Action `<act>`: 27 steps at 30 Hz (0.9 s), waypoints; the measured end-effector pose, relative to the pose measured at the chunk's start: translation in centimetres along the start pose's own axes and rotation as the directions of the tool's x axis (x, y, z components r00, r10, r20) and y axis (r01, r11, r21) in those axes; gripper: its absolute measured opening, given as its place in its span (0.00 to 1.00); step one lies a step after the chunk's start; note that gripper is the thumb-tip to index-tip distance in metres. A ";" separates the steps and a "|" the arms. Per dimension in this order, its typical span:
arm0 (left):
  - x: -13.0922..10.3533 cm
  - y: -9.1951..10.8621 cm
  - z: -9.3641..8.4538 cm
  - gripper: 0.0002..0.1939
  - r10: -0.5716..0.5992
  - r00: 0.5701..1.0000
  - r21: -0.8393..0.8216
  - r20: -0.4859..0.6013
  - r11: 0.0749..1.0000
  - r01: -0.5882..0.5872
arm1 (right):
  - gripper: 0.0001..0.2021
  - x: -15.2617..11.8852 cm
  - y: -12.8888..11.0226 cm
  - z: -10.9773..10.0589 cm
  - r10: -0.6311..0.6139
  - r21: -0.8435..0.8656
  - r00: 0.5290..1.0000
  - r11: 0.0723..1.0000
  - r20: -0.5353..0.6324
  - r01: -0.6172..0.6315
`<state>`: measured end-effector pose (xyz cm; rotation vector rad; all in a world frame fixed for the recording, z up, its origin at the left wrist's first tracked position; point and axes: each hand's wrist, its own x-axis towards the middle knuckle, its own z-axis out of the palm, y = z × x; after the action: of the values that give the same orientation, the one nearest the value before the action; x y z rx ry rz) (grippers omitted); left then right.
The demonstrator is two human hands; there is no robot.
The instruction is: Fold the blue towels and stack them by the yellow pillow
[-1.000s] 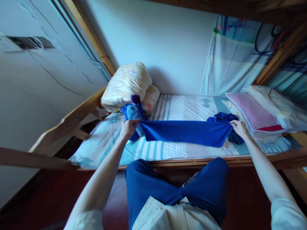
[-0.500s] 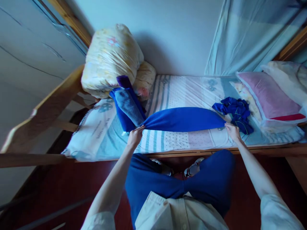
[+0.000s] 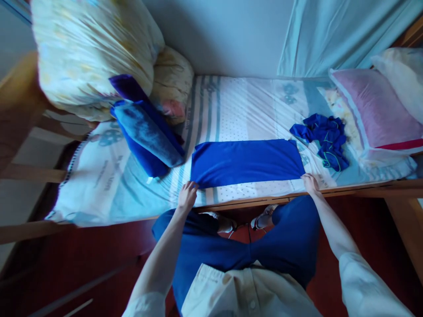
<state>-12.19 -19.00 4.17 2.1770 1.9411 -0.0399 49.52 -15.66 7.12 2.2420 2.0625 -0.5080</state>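
A blue cloth lies spread out as a long rectangle on the bed, its surface lightly creased. My left hand is closed on its near left corner. At the near right corner, my right hand pinches the edge between thumb and fingers. To the left of the cloth rests a stack of folded or rolled blue and purple fabric, with a fuzzy lighter blue piece on top. A crumpled blue cloth with light green edging lies to the right, beyond my right hand.
The bed has a patterned white, grey and teal sheet and a wooden front rail. A large bundled quilt stands at the back left. A pink pillow lies at the right, below a hanging pale curtain.
The blue cloth, stretched taut in the air between my hands, has come down flat onto the bed. Both hands have lowered toward the bed's front edge. The view has shifted closer and downward.
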 end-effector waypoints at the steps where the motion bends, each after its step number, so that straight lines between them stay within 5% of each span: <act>1: 0.1 0.0 -0.1 0.20 0.006 0.999 0.013 0.033 1.000 -0.006 | 0.23 -0.1 -0.2 -0.2 0.016 -0.016 1.000 1.000 0.017 -0.016; 10: -2.4 -1.9 0.0 0.21 -0.064 0.966 0.010 0.250 0.998 0.064 | 0.20 -2.9 -0.5 -3.0 0.218 0.060 0.957 0.971 0.191 -0.233; 14: -3.0 -1.9 0.2 0.20 -0.052 0.963 0.002 0.265 0.999 0.053 | 0.18 -3.3 -1.7 -3.4 0.231 -0.115 0.946 0.971 0.228 -0.209; 17: -1.6 0.0 -0.3 0.21 -0.091 0.974 -0.021 0.206 0.995 0.097 | 0.16 -2.6 -3.9 -3.6 0.234 -0.208 0.944 0.960 0.232 -0.187; 22: 3.0 7.7 0.2 0.26 -0.046 0.990 -0.253 -0.136 0.967 0.010 | 0.22 -0.7 -12.0 -2.4 -0.011 -0.085 0.989 0.996 0.146 0.024; 27: 4.9 14.1 4.5 0.29 -0.177 0.964 -0.404 -0.199 0.911 0.083 | 0.27 0.4 -24.1 3.2 -0.377 0.273 0.926 0.889 -0.016 0.367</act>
<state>2.88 -16.44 1.04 1.8503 1.9991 0.5601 25.33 -13.56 8.38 1.9310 2.5550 -0.9016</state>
